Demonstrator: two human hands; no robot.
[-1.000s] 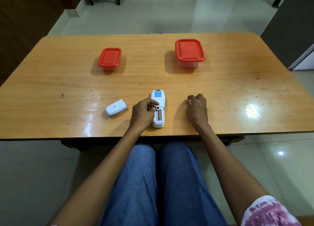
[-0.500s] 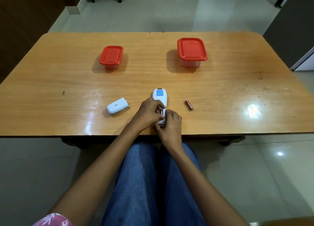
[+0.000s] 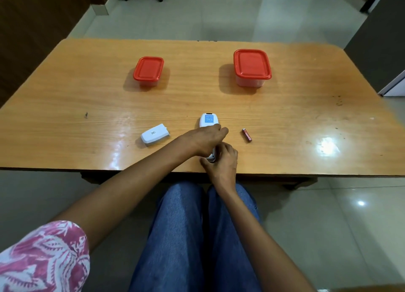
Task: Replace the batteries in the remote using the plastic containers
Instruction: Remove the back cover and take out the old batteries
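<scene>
Head view, listed left to right, clock directions taken from the remote.

Small container (image 3: 148,71), 11 o'clock, well apart: squat clear tub, glossy red snap lid with rounded corners, shut.

Battery cover (image 3: 155,134), 9 o'clock, near: white moulded plastic, smooth, lying off the remote.

Left hand (image 3: 202,139): fingers curled over the remote's middle, steadying it.

Remote (image 3: 209,121), near edge of surface (image 3: 65,98): white, rounded, blue label at far end, back up.

Right hand (image 3: 223,162), 6 o'clock: fingers bent at the lower end, working inside the bay; contents of grip cannot be told.

Loose battery (image 3: 247,135), 3 o'clock, near: slim red cylinder, lying flat.

Large container (image 3: 252,66), 1 o'clock: same make, taller, shut.

Progress, judged: cover off, one cell out; second cell, new cells, both containers, cover refit left.
</scene>
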